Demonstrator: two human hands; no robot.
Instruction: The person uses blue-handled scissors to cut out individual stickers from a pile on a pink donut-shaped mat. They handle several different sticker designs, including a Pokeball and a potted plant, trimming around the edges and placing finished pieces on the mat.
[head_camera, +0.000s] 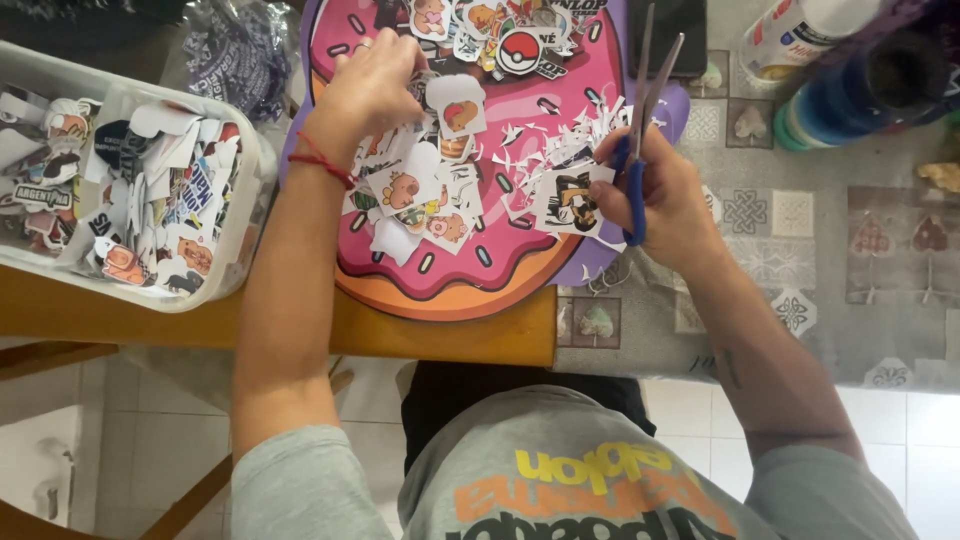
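Scissors: blue-handled, blades up and slightly parted, right of the doughnut-shaped mat.
Right hand: grip closed through the handles.
Left hand: fingers pinching among sticker cutouts on the mat.
Plastic tub: far left on the surface, full of cutouts.

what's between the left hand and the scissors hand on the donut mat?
Head view: loose cut-out stickers and white paper scraps on the pink donut mat.

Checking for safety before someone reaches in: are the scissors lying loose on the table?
No: the right hand holds the blue-handled scissors, blades open and pointing away, above the doughnut-shaped mat.
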